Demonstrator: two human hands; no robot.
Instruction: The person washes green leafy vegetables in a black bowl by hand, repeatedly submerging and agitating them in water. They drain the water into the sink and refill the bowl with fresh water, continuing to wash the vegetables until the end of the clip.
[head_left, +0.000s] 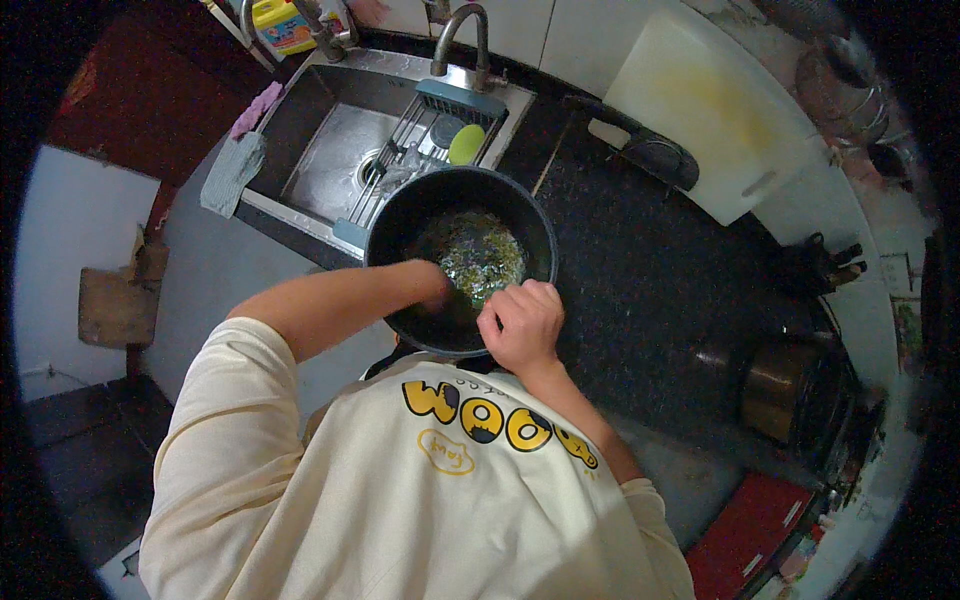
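A large dark round pot (382, 322) stands at the counter's edge before me, close against my shirt and partly over the sink's corner. Wet, yellow-green bits in shiny liquid (484, 259) lie on its bottom. My left forearm reaches over the near left rim, and my left hand (433, 289) is down inside the pot, in shadow; its fingers are hidden, so what it touches cannot be told. At the near right rim, my right hand (523, 322) is curled closed over the pot's edge.
A steel sink (296, 142) with a faucet (465, 37) and a drain rack (461, 97) holding a green oval item (466, 144) lies beyond the pot. Cloths (234, 172) hang on its left edge. At right are a cutting board (697, 112) and a dark-bladed cleaver (660, 157).
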